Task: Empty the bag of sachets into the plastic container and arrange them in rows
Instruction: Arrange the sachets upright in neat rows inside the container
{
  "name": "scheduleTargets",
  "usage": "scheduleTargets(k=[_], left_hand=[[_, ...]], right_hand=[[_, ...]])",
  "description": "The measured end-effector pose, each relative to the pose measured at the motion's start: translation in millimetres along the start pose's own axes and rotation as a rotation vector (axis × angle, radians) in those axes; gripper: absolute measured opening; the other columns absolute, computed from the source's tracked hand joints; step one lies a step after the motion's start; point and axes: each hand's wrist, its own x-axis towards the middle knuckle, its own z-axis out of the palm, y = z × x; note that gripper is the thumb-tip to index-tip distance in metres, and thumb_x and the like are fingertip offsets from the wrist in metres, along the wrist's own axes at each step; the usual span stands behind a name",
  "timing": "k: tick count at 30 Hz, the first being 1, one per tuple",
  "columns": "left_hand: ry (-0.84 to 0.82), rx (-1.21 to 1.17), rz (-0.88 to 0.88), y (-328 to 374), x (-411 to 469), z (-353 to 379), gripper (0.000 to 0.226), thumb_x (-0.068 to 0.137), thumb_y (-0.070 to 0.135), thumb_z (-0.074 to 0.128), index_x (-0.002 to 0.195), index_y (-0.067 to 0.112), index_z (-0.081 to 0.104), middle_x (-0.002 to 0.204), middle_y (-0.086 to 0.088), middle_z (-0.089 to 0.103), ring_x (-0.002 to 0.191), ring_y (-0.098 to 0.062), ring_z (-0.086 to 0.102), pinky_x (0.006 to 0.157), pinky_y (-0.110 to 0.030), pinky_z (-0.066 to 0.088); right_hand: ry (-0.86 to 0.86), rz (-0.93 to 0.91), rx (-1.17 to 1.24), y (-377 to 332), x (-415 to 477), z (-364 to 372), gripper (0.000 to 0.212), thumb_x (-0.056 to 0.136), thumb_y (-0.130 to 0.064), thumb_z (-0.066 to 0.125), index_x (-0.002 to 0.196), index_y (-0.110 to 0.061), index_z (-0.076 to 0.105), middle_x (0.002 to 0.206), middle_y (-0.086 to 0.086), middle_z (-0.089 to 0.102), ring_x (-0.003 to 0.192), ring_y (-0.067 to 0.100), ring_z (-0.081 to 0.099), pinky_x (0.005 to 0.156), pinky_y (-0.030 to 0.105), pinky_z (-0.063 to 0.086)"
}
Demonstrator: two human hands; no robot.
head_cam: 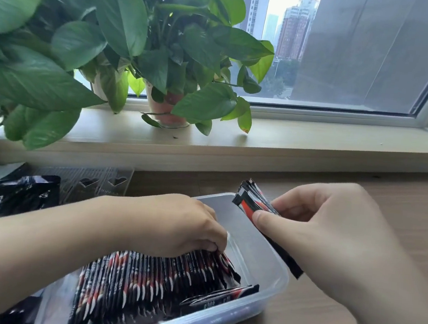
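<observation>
sachets [144, 280] stand on edge in a row inside the plastic container [259, 249], whose near corner the frame cuts off. my left hand [175, 226] curls over their tops, grip closed on a few, fingertips hidden behind them. my right hand [331, 238] grips a small bundle [251, 202] over the far rim, its lower end behind my palm. a black bag [8, 197] lies left, print blurred. the wooden desk [413, 196] meets a windowsill [314, 140] bearing a leafy plant [141, 37].
</observation>
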Motion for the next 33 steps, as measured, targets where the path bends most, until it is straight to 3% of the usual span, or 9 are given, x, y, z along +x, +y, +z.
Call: scheduleTargets(k=[5, 8, 13, 17, 22, 28, 33], left_hand=[[0.055, 0.019, 0.008, 4, 3, 3, 0.015, 0.101, 0.023, 0.055, 0.109, 0.021, 0.068, 0.097, 0.003, 0.073, 0.096, -0.019, 0.062, 0.079, -0.038, 0.051], [0.086, 0.002, 0.031, 5, 4, 2, 0.016, 0.098, 0.017, 0.061, 0.104, 0.020, 0.076, 0.098, 0.005, 0.074, 0.095, -0.018, 0.060, 0.080, -0.036, 0.049], [0.209, 0.033, 0.036, 10, -5, 6, 0.016, 0.099, 0.024, 0.062, 0.100, 0.027, 0.077, 0.094, 0.000, 0.057, 0.094, -0.021, 0.052, 0.073, -0.035, 0.047], [0.247, 0.109, -0.029, 18, -16, 10, 0.023, 0.100, 0.033, 0.055, 0.113, 0.036, 0.074, 0.095, -0.001, 0.049, 0.091, -0.020, 0.046, 0.075, -0.034, 0.042], [0.088, 0.145, -0.163, 25, -25, 7, 0.037, 0.105, 0.040, 0.035, 0.138, 0.047, 0.050, 0.091, -0.001, 0.040, 0.096, -0.024, 0.044, 0.085, -0.039, 0.043], [-0.011, 0.079, -0.204, 24, -28, 5, 0.042, 0.105, 0.034, 0.035, 0.145, 0.047, 0.041, 0.101, -0.007, 0.052, 0.107, -0.028, 0.050, 0.090, -0.038, 0.043], [-0.075, 0.052, -0.222, 23, -28, 4, 0.048, 0.102, 0.035, 0.040, 0.148, 0.046, 0.036, 0.102, -0.004, 0.042, 0.112, -0.025, 0.043, 0.088, -0.035, 0.036]], right_hand=[[0.033, 0.001, -0.259, -10, -7, 18, 0.012, 0.063, -0.046, 0.078, 0.071, -0.040, 0.073, 0.059, -0.012, 0.069, 0.059, 0.005, 0.066, 0.058, 0.027, 0.056], [0.054, -0.033, -0.496, -13, -11, 31, 0.030, 0.067, -0.051, 0.069, 0.072, -0.021, 0.071, 0.064, -0.005, 0.067, 0.069, 0.015, 0.065, 0.062, 0.029, 0.055], [0.048, -0.131, -0.716, -22, -10, 45, 0.037, 0.077, -0.046, 0.061, 0.062, -0.016, 0.046, 0.059, -0.003, 0.043, 0.051, 0.014, 0.032, 0.042, 0.025, 0.023], [0.045, -0.172, -0.731, -25, 2, 46, 0.041, 0.081, -0.038, 0.063, 0.060, -0.015, 0.037, 0.058, -0.003, 0.037, 0.048, 0.012, 0.025, 0.041, 0.022, 0.016], [-0.026, -0.233, -0.777, -24, 5, 54, 0.044, 0.084, -0.035, 0.064, 0.059, -0.017, 0.033, 0.060, -0.003, 0.034, 0.049, 0.011, 0.024, 0.043, 0.022, 0.015], [-0.189, -0.255, -0.842, -7, 14, 71, 0.046, 0.087, -0.036, 0.064, 0.058, -0.017, 0.032, 0.063, -0.002, 0.034, 0.052, 0.010, 0.025, 0.048, 0.031, 0.026], [-0.239, -0.287, -0.901, 1, 31, 73, 0.051, 0.085, -0.039, 0.068, 0.053, -0.017, 0.034, 0.057, 0.000, 0.037, 0.052, 0.014, 0.034, 0.042, 0.025, 0.018]])
